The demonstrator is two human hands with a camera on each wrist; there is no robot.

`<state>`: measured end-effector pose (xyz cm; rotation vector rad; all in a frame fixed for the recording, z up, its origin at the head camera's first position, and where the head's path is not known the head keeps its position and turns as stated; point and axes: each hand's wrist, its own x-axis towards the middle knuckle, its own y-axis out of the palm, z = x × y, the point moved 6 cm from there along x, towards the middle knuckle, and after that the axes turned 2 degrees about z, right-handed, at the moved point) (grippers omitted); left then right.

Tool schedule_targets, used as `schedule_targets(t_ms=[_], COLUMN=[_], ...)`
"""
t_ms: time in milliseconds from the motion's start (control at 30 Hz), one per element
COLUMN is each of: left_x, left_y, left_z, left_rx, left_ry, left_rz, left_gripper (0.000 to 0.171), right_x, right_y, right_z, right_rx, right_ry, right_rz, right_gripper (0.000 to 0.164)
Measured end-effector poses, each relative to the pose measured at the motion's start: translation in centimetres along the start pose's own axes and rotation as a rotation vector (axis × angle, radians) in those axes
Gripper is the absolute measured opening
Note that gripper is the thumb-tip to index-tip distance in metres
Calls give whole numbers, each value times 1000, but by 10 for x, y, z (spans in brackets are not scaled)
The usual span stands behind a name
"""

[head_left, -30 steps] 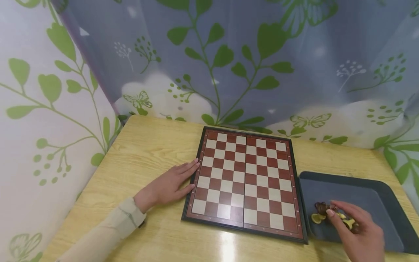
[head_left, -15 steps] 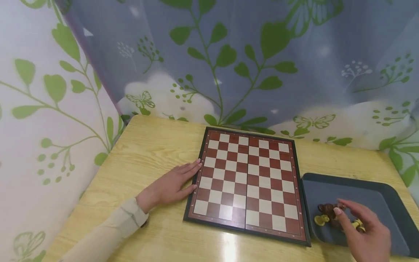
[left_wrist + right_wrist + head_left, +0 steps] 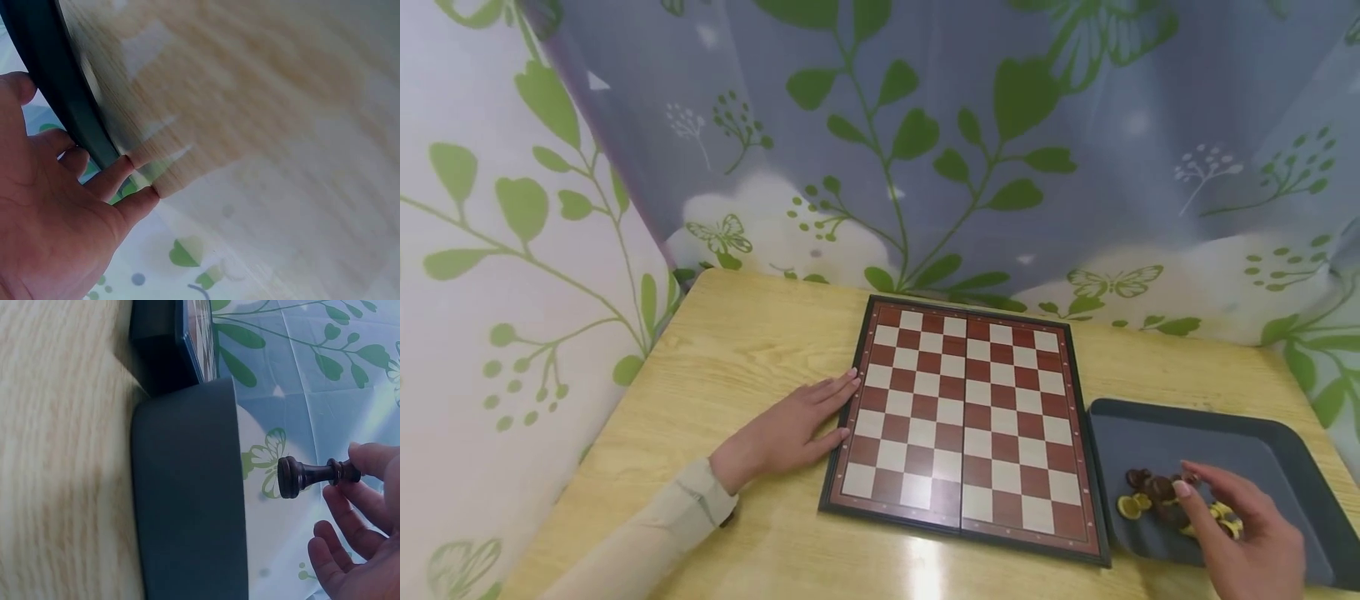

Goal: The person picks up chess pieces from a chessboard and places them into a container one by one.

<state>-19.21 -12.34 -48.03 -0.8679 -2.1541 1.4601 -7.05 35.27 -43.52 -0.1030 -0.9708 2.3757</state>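
Observation:
My left hand (image 3: 786,433) lies with extended fingers on the wooden table, its fingertips against the left edge of a red-and-white chessboard (image 3: 940,442). In the left wrist view, the fingers (image 3: 115,178) reach the table beside the board's dark side (image 3: 59,69). My right hand (image 3: 1255,533), over the dark grey tray (image 3: 1195,425), pinches a dark brown chess piece (image 3: 312,475) near its head between thumb and fingers. The right wrist view has the piece's round base pointing away from the hand, beyond the tray wall. Brown and gold chess pieces (image 3: 1129,506) lie in the tray, partly hidden by the hand.
The tray stands right against the board's right edge. A seam (image 3: 963,400) runs down the middle of the board. Behind the table (image 3: 752,325) hangs a blue-grey curtain (image 3: 745,75) with a leaf print, and a pale printed sheet (image 3: 467,333) is at the left.
My right hand has shifted slightly right over the tray, still pinching a brown chess piece, and more of the gold pieces beneath shows. The left hand stays at the board's edge.

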Motion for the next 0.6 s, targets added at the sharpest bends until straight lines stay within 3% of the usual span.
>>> schedule_targets(t_ms=[167,367,600], left_x=[3,4,3], left_y=[2,3,4], left_z=[-1,-1,-1], left_rx=[3,9,1], left_ry=[8,6,-17], left_rz=[-9,1,17], left_gripper=[68,68,68], right_x=[4,5,1], right_y=[-4,-4,-1], right_z=[-1,-5,-4], right_rx=[-17,-29,17], right_ry=[-35,14,14], right_rz=[-6,25,35], right_gripper=[29,32,29])
